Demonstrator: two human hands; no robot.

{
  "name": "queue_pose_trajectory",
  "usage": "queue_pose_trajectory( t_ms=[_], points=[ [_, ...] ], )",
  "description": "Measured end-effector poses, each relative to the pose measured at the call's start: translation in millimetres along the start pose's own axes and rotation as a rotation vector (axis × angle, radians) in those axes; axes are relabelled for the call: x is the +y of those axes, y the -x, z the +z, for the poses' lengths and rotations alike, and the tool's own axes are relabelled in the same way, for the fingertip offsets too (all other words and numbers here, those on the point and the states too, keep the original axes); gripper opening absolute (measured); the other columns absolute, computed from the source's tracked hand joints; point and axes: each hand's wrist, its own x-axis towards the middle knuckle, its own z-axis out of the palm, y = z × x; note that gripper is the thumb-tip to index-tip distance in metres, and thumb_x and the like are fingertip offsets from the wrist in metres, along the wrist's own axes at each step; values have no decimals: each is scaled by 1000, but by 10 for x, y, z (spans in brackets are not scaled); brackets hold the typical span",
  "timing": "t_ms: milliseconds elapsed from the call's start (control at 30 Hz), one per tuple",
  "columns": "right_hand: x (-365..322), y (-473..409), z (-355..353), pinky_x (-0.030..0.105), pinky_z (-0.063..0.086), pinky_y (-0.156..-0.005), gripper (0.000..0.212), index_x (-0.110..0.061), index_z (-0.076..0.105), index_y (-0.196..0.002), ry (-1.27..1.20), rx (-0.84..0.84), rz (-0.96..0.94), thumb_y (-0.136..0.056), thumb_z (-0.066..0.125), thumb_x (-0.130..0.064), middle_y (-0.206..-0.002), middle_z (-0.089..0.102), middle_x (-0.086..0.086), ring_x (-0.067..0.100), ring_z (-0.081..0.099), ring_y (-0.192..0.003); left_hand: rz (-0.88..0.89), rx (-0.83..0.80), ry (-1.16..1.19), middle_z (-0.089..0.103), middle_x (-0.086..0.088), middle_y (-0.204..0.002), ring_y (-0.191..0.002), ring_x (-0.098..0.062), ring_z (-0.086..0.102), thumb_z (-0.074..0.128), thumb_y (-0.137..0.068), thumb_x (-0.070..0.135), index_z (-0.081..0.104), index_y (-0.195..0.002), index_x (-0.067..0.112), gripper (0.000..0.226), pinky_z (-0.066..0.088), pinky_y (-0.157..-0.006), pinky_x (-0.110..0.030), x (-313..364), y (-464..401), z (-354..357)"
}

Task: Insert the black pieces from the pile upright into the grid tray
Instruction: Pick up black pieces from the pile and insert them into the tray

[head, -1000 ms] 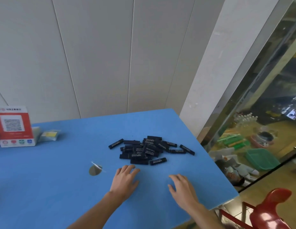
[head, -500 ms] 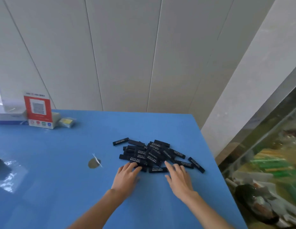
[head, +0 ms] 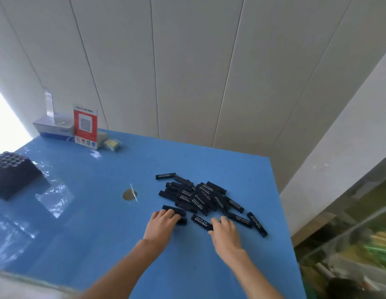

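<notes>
On matte blue table (head: 101,223): both hands' curled fingers grip flat rectangular black pieces (head: 200,197) at pile edge.

Heaped black pieces (head: 200,197) (tray (head: 11,169) apart)

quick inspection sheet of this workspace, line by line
surface: blue table, glare patches on its left part
job's things: pile of black pieces lying flat, right of centre; black grid tray at far left edge, cut off by the frame
clutter: red QR-code sign, grey box, small yellow pack, round spot with a sliver
grippers: left hand on a piece at the pile's near edge; right hand on another
cables: nothing seen
surroundings: white panelled wall; glass partition on the right
</notes>
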Motion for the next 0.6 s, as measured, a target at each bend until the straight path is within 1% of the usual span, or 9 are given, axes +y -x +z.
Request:
queue_pose_trajectory(
  t_ms=[67,167,300,367,400,433,467,533,600],
  points=[
    [33,4,-25,27,42,-85,30,-14,45,-123,-35,-12,-9,-97,48,-27,-126,47,6,21,46,-111,-12,-31,-8,56,15,-75,-64,-9,57,89,-39,19,66,-84,33,52,47,-60,-20,7,31,-37],
    [48,-9,-44,27,43,-85,26,-16,46,-118,-72,-31,-16,-94,53,-27,-121,49,4,20,47,-107,-23,-96,-31,52,12,-75,-60,-10,54,87,-36,9,58,-84,30,60,45,-55,-19,2,109,-23],
    [68,-8,-76,25,42,-77,18,-20,47,-107,-108,-26,-35,-93,55,-28,-106,52,0,15,45,-90,-79,-114,17,55,11,-75,-63,-12,55,84,-46,1,58,-89,28,57,44,-54,-20,3,213,-51],
    [110,1,-95,22,39,-69,15,-22,48,-103,-159,-24,-52,-92,57,-28,-97,50,-4,13,45,-85,-130,-132,79,59,7,-84,-74,-17,57,73,-64,-3,59,-100,24,48,40,-57,-24,23,280,-120],
    [124,1,-118,21,37,-63,13,-23,49,-99,-204,-22,-65,-91,58,-27,-94,50,-5,13,46,-82,-153,-112,129,60,2,-94,-83,-22,56,60,-75,-5,56,-111,20,45,38,-61,-27,24,307,-139],
    [128,-3,-143,20,37,-60,12,-24,48,-94,-262,-18,-82,-90,60,-25,-93,51,-6,12,48,-81,-160,-104,168,58,-2,-103,-91,-26,55,48,-83,-6,51,-121,19,46,36,-64,-29,18,336,-143],
    [119,-11,-171,20,38,-61,13,-24,48,-90,-325,-7,-104,-89,61,-23,-93,53,-6,12,49,-82,-182,-89,216,56,-4,-109,-95,-27,53,41,-85,-7,46,-127,19,49,37,-67,-30,5,366,-156],
    [53,-22,-217,19,42,-67,14,-25,51,-87,-456,12,-135,-87,64,-19,-94,55,-8,12,52,-87,-226,-75,298,55,-4,-115,-97,-26,53,37,-86,-7,41,-132,21,54,39,-72,-29,-39,413,-214],
    [-76,0,-249,17,43,-68,12,-26,54,-86,-553,15,-142,-87,64,-18,-93,58,-13,9,55,-89,-248,-64,400,57,-5,-114,-94,-25,53,40,-91,-1,39,-134,23,49,39,-73,-27,-107,446,-277]
  ],
)
